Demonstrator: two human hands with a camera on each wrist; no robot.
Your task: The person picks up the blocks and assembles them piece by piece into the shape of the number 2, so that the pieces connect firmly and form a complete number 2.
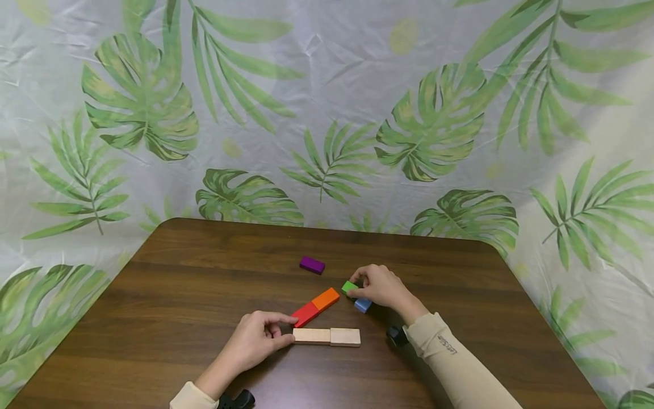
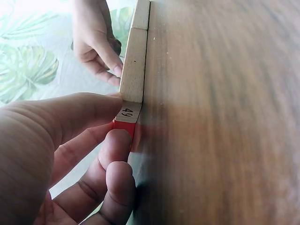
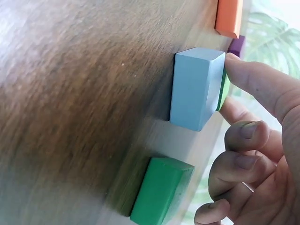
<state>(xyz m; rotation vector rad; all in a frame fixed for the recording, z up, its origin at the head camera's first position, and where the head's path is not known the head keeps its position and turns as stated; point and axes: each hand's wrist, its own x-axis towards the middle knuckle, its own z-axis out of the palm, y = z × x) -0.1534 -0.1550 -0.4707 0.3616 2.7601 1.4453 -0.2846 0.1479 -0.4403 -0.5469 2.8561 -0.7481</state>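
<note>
My left hand (image 1: 255,339) has its thumb at the left end of a plain wooden block (image 1: 311,336) and its index fingertip on a red block (image 1: 305,314), pinching the corner where they meet. The plain block's end bears "49" in the left wrist view. Between thumb and index finger, my right hand (image 1: 380,286) holds a light green block (image 1: 349,286). Right by its thumb lies a light blue block (image 3: 194,89). A darker green block (image 3: 159,192) rests on the table near the curled fingers; the right hand hides it in the head view.
An orange block (image 1: 326,298) continues the slanting line from the red one. Another plain block (image 1: 345,337) adjoins the first one's right end. Farther back lies a purple block (image 1: 312,264). The brown table (image 1: 230,250) ends at a leaf-print cloth (image 1: 327,85).
</note>
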